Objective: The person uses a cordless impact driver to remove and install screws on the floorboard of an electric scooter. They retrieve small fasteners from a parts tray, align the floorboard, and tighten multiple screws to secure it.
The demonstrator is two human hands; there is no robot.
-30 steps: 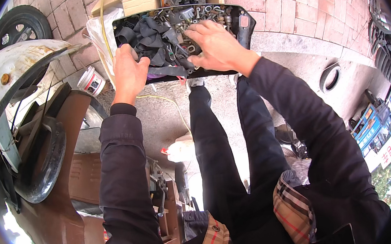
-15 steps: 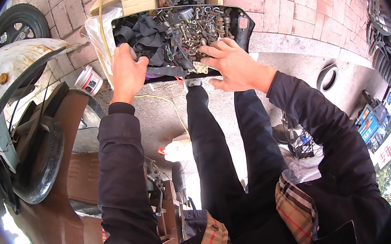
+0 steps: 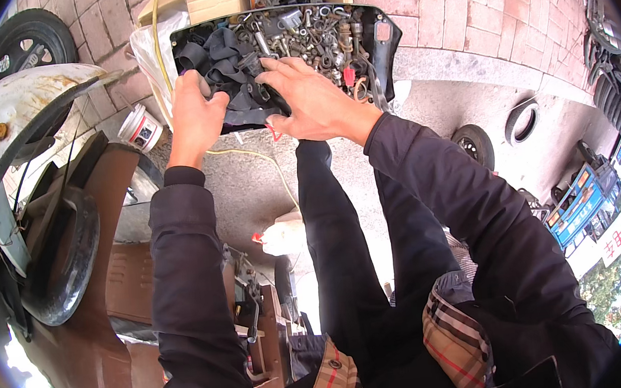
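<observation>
A black plastic tray (image 3: 389,44) stands in front of me, full of loose hardware. Dark rubber strips (image 3: 224,47) lie heaped in its left part. Bolts, nuts and other small metal parts (image 3: 319,37) cover the middle and right. My left hand (image 3: 196,114) is curled over the tray's left edge, its thumb towards the strips. Over the near middle of the tray, my right hand (image 3: 314,104) has its fingers stretched out among the contents, where strips meet metal. What lies under its palm is hidden.
Cardboard boxes (image 3: 217,4) sit just behind the tray, with a yellow hose (image 3: 159,36) running past its left side. A white bucket (image 3: 141,128) and a vehicle's brown body panel (image 3: 103,289) are on the left. To the right lie a wheel (image 3: 473,146) and a tyre (image 3: 523,123).
My right hand has moved left across the tray, from the metal parts towards the rubber strips. This uncovers a red piece at the right. My left hand stays at the edge.
</observation>
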